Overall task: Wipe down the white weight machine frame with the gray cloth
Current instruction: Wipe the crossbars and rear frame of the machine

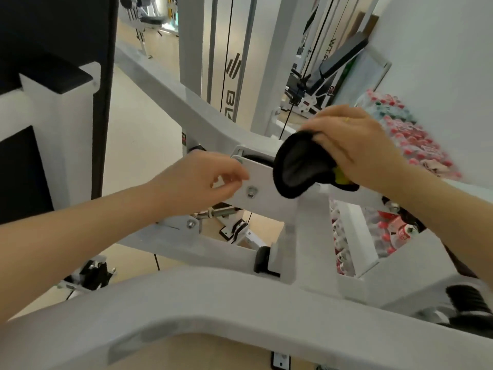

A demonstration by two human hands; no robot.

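gray cloth (298, 166) under right-hand fingers (330, 148)

A white upright panel (230, 84) of the weight machine, beyond and above both hands, carries vertical dark letters beginning "BL", the rest hidden behind the frame, under a striped logo. Farther back, above the right hand (354, 145), a dark strip (331, 46) shows blurred letters, not legible.

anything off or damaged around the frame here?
No visible damage or spill. The white frame looks intact where sharp. The right hand holds the dark cloth against the frame; the left hand rests by the bracket. Edges are motion-blurred.
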